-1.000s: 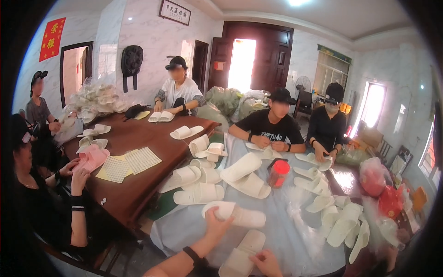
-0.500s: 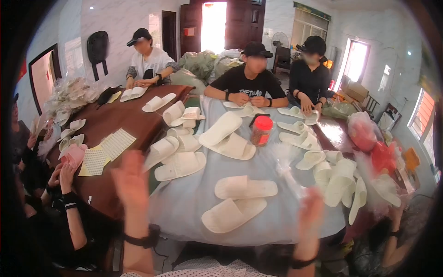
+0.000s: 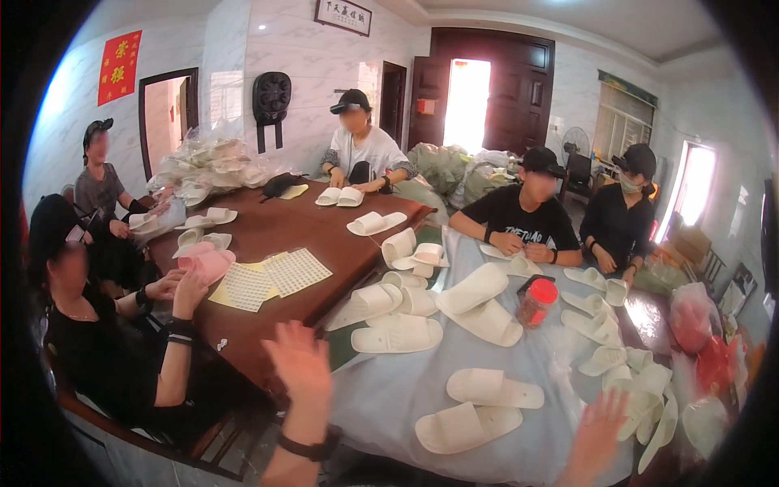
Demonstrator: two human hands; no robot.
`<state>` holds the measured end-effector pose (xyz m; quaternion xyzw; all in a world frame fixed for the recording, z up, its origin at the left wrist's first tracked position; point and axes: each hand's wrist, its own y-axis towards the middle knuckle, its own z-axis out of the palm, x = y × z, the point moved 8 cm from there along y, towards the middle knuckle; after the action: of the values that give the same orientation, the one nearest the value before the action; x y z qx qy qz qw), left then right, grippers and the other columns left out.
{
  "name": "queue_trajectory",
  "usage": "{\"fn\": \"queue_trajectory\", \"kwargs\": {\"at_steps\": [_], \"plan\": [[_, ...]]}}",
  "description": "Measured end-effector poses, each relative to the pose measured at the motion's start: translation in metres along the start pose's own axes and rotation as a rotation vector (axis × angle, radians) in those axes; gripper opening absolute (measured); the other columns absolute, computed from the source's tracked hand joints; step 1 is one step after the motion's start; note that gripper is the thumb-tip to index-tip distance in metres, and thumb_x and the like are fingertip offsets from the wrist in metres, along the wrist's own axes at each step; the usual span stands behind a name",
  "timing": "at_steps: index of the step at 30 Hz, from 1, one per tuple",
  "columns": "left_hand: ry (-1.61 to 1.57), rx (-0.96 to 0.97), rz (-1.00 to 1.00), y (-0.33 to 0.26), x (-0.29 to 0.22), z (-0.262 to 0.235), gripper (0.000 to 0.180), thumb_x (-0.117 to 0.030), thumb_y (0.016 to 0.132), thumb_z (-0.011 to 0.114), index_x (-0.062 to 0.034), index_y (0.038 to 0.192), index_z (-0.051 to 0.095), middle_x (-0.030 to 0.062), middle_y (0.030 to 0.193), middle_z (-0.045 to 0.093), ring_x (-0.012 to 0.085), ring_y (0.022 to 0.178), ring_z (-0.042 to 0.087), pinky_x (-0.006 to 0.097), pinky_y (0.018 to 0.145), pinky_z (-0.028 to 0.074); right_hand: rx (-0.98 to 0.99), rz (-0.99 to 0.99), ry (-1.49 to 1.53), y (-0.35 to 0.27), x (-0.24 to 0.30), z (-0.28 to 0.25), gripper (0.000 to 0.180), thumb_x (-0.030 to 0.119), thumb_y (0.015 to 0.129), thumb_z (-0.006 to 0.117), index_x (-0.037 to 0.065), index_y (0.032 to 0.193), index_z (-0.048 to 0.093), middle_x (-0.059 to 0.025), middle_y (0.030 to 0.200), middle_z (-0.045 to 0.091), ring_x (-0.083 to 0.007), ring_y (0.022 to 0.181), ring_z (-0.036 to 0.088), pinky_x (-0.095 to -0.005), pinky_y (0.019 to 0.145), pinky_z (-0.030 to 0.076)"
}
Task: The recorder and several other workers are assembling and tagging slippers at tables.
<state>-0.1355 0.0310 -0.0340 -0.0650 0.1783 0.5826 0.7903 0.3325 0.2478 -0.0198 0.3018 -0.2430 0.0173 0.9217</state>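
My left hand (image 3: 299, 361) is raised over the near edge of the tables, fingers spread and nothing in it. Empty too, my right hand (image 3: 599, 430) is held up with its fingers apart, at the front right. Between them on the grey-blue cloth (image 3: 385, 406) lies a pair of white slippers, one slipper (image 3: 471, 426) nearer me and its mate (image 3: 495, 389) just behind. Beyond my left hand sits a white slipper (image 3: 398, 334) among several others. Two more white slippers (image 3: 479, 288) overlap farther back, beside a clear jar with a red lid (image 3: 538, 302).
Sticker sheets (image 3: 296, 272) lie on the brown table (image 3: 268, 308). At the left a person (image 3: 105, 284) handles a pink slipper (image 3: 204, 260). Other people sit around the far sides. Piled slippers (image 3: 637, 381) and red plastic bags (image 3: 714, 365) crowd the right; bagged goods (image 3: 215, 166) are heaped far left.
The view has swung left and upward, so the tables appear farther right and lower. Both my hands remain raised and empty; the right one's fingers now show spread.
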Motion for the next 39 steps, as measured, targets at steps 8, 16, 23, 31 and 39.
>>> {"fn": "queue_trajectory", "kwargs": {"at_steps": [8, 16, 23, 31, 39], "plan": [[0.671, 0.333, 0.048, -0.050, 0.035, 0.049, 0.041, -0.031, 0.088, 0.043, -0.0056, 0.119, 0.043, 0.0040, 0.112, 0.049, 0.0153, 0.107, 0.043, 0.032, 0.092, 0.032, -0.353, 0.325, -0.360, 0.003, -0.064, 0.047, 0.033, 0.026, 0.083, 0.053, 0.002, 0.106, 0.053, -0.0101, 0.082, 0.058, -0.0130, 0.063, 0.052, -0.0252, 0.055, 0.042], [1.368, 1.394, 0.447, -0.229, 0.132, 0.028, 0.031, -0.024, 0.073, 0.058, -0.0081, 0.099, 0.050, 0.0139, 0.099, 0.047, 0.0299, 0.089, 0.045, 0.043, 0.077, 0.036, 0.659, 0.372, -1.832, 0.006, -0.185, -0.070, 0.027, 0.019, 0.065, 0.065, 0.002, 0.086, 0.061, -0.0170, 0.087, 0.056, -0.0361, 0.082, 0.053, -0.0385, 0.072, 0.043], [1.514, 1.502, 0.244, -0.228, 0.155, -0.012, 0.037, -0.017, 0.068, 0.058, -0.0090, 0.103, 0.049, 0.0171, 0.102, 0.044, 0.0351, 0.092, 0.043, 0.042, 0.079, 0.037, 0.644, 0.230, -1.531, 0.000, -0.206, -0.007, 0.024, 0.013, 0.058, 0.066, 0.003, 0.079, 0.061, -0.0167, 0.085, 0.055, -0.0339, 0.082, 0.053, -0.0388, 0.071, 0.043], [1.748, 1.406, 0.069, -0.199, 0.163, -0.041, 0.045, -0.027, 0.068, 0.067, -0.0045, 0.102, 0.048, 0.0215, 0.111, 0.043, 0.0369, 0.107, 0.042, 0.041, 0.086, 0.038, 0.588, 0.183, -1.725, -0.010, -0.205, 0.019, 0.009, 0.010, 0.060, 0.058, 0.001, 0.063, 0.057, -0.0164, 0.072, 0.056, -0.0342, 0.069, 0.054, -0.0403, 0.061, 0.043], [1.722, 1.455, 0.320, -0.146, 0.209, 0.002, 0.057, -0.032, 0.068, 0.064, 0.0033, 0.107, 0.042, 0.0230, 0.115, 0.038, 0.0432, 0.113, 0.033, 0.050, 0.094, 0.028, 0.305, 0.351, -1.687, -0.037, -0.181, 0.011, 0.023, 0.019, 0.068, 0.058, -0.001, 0.058, 0.054, -0.0189, 0.058, 0.054, -0.0330, 0.057, 0.053, -0.0398, 0.053, 0.041]]}}
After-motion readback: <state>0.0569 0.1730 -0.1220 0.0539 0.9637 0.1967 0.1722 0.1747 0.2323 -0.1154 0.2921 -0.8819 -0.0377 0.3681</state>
